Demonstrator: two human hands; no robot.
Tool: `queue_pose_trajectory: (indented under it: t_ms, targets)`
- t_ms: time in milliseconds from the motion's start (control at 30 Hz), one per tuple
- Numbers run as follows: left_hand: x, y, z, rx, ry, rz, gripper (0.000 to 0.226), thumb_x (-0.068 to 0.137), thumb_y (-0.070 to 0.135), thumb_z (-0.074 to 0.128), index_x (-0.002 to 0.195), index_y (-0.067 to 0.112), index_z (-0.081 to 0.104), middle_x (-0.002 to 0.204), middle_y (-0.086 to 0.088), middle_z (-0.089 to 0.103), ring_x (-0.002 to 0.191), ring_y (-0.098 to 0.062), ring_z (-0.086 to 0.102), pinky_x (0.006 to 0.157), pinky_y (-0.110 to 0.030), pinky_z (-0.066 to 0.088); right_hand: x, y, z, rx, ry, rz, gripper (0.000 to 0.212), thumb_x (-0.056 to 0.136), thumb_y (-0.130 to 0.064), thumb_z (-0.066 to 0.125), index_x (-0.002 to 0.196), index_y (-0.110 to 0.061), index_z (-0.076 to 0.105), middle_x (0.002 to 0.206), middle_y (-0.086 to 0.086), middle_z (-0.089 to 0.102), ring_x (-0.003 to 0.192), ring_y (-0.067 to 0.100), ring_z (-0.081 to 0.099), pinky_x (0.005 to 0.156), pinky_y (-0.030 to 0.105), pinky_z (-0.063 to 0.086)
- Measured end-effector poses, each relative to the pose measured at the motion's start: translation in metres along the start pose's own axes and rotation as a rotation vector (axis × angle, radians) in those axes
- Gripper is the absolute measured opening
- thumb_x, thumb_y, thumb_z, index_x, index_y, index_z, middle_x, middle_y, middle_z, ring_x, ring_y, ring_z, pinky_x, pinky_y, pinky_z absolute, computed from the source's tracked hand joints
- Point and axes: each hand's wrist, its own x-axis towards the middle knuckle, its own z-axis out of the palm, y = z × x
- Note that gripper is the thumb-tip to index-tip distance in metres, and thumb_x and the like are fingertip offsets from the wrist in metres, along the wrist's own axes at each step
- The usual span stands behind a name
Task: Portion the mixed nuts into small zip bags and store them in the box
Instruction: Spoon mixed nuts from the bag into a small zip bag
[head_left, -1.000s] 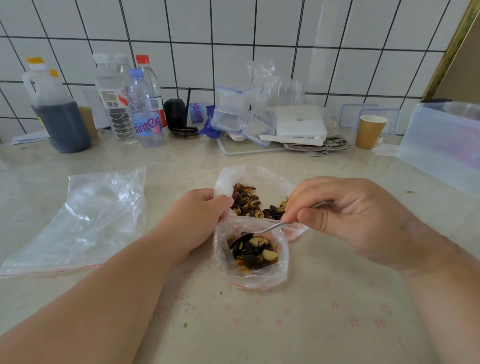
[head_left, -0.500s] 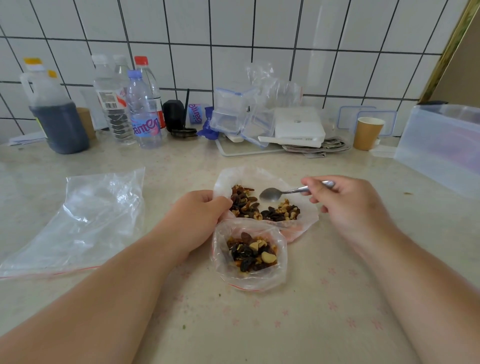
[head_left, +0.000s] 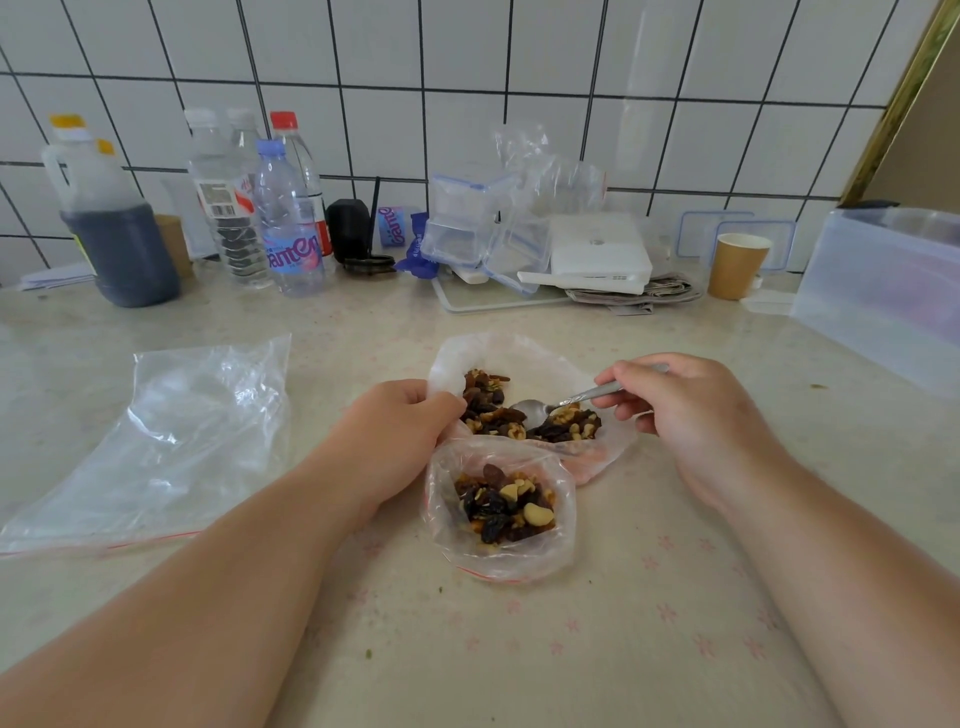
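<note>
A small zip bag (head_left: 563, 545) stands open on the counter, partly filled with mixed nuts and raisins (head_left: 506, 504). Behind it lies a larger open bag (head_left: 519, 353) holding the loose nut mix (head_left: 519, 418). My left hand (head_left: 400, 431) pinches the rims where the two bags meet. My right hand (head_left: 691, 415) grips a metal spoon (head_left: 566, 408) whose bowl rests in the nut mix of the larger bag. The translucent storage box (head_left: 883, 296) stands at the far right.
A flat empty zip bag (head_left: 156, 447) lies to the left. Along the tiled wall stand a dark-liquid jug (head_left: 114, 234), water bottles (head_left: 285, 223), small clip-lid containers (head_left: 467, 223), a white box (head_left: 597, 254) and a paper cup (head_left: 735, 265).
My right hand lifted the spoon out of the small bag, swung it back over the larger bag and lowered its bowl into the loose nuts. My left hand stayed on the bags.
</note>
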Motion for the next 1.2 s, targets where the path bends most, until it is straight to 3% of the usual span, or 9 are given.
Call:
queue_pose_trajectory:
  t_ms: [200, 333, 400, 667, 967, 1200]
  targets:
    - [0.002, -0.001, 0.001, 0.004, 0.008, 0.004, 0.037, 0.093, 0.047, 0.060, 0.062, 0.027, 0.065, 0.059, 0.004, 0.062, 0.060, -0.017, 0.057, 0.069, -0.035, 0.047, -0.005, -0.002, 0.006, -0.045, -0.079, 0.027, 0.018, 0.092, -0.024, 0.061, 0.087, -0.022, 0.078, 0.081, -0.007, 0.078, 0.064, -0.001, 0.059, 0.066, 0.022, 0.043]
    - [0.003, -0.001, 0.002, 0.019, 0.025, -0.001, 0.039, 0.093, 0.047, 0.059, 0.076, 0.013, 0.069, 0.060, 0.003, 0.063, 0.060, -0.016, 0.057, 0.068, -0.034, 0.045, -0.001, -0.002, 0.008, 0.067, -0.049, 0.119, 0.016, 0.090, -0.016, 0.063, 0.084, -0.015, 0.078, 0.077, 0.000, 0.078, 0.055, -0.001, 0.057, 0.049, 0.012, 0.043]
    - [0.003, -0.001, 0.002, 0.025, 0.034, -0.009, 0.040, 0.094, 0.048, 0.059, 0.084, 0.011, 0.071, 0.061, 0.002, 0.064, 0.062, -0.017, 0.058, 0.068, -0.034, 0.046, 0.002, -0.002, 0.009, 0.153, -0.011, 0.198, 0.016, 0.090, -0.014, 0.063, 0.082, -0.012, 0.076, 0.073, 0.003, 0.077, 0.051, 0.002, 0.057, 0.044, 0.014, 0.042]
    - [0.002, 0.000, 0.002, 0.025, 0.022, -0.013, 0.039, 0.094, 0.047, 0.059, 0.074, 0.014, 0.068, 0.062, 0.001, 0.065, 0.063, -0.018, 0.060, 0.070, -0.036, 0.049, 0.009, -0.001, -0.003, 0.355, 0.006, 0.359, 0.019, 0.093, -0.016, 0.058, 0.082, -0.013, 0.073, 0.072, 0.003, 0.076, 0.047, 0.001, 0.056, 0.046, 0.016, 0.036]
    - [0.001, 0.000, 0.001, 0.013, -0.001, -0.004, 0.043, 0.094, 0.044, 0.060, 0.054, 0.029, 0.061, 0.053, 0.007, 0.060, 0.049, -0.010, 0.053, 0.063, -0.031, 0.045, -0.006, -0.025, -0.018, 0.442, -0.135, 0.319, 0.026, 0.093, -0.012, 0.056, 0.073, -0.008, 0.073, 0.065, 0.008, 0.069, 0.051, 0.011, 0.054, 0.052, 0.022, 0.034]
    - [-0.001, 0.002, -0.001, 0.001, -0.012, -0.015, 0.042, 0.094, 0.043, 0.060, 0.056, 0.026, 0.057, 0.055, 0.004, 0.059, 0.055, -0.016, 0.054, 0.065, -0.033, 0.045, -0.019, -0.031, -0.018, 0.229, -0.268, 0.050, 0.027, 0.092, -0.011, 0.060, 0.071, -0.009, 0.078, 0.074, 0.017, 0.073, 0.058, 0.015, 0.058, 0.060, 0.029, 0.039]
